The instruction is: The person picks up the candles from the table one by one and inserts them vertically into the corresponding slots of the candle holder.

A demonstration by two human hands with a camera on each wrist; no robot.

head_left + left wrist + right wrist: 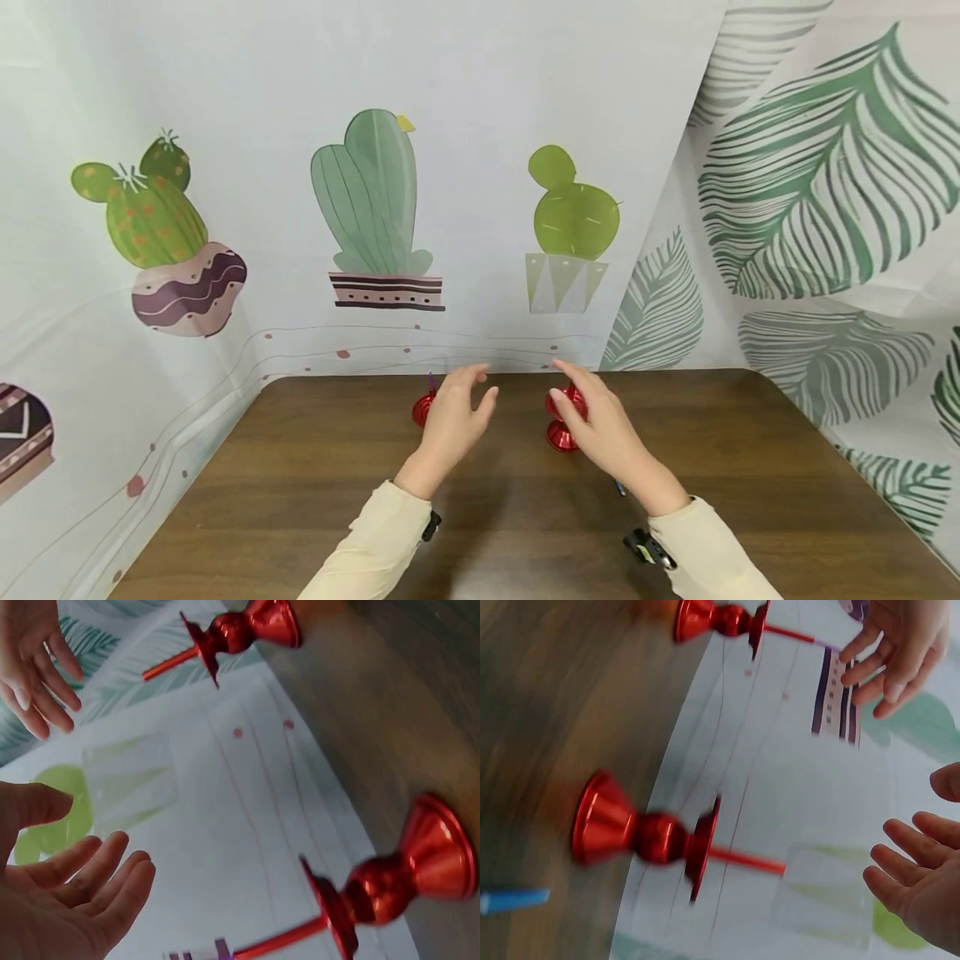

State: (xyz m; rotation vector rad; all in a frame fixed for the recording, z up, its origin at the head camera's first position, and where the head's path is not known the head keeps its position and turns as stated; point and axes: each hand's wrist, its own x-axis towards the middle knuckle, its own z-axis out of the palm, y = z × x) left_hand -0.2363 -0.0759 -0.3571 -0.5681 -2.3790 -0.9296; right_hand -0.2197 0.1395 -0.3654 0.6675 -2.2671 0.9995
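Two shiny red stands stand upright on the table, each with a flared base, round knob, disc and thin rod, like candlesticks. The left stand (pixel 422 410) is partly hidden behind my left hand (pixel 455 417); a purple tip (pixel 431 380) tops its rod. My right hand (pixel 600 425) overlaps the right stand (pixel 561 436) in the head view. In the right wrist view, that stand's red rod (pixel 746 859) has nothing on its end. Both hands are raised, palms turned inward, fingers loosely bent and holding nothing.
A blue, slim object (pixel 514 900) lies on the brown wooden table (pixel 517 517) near the right stand, mostly hidden by the right forearm in the head view. Behind the table hangs a white cloth (pixel 480 208) printed with cacti and leaves. Black straps sit at both wrists.
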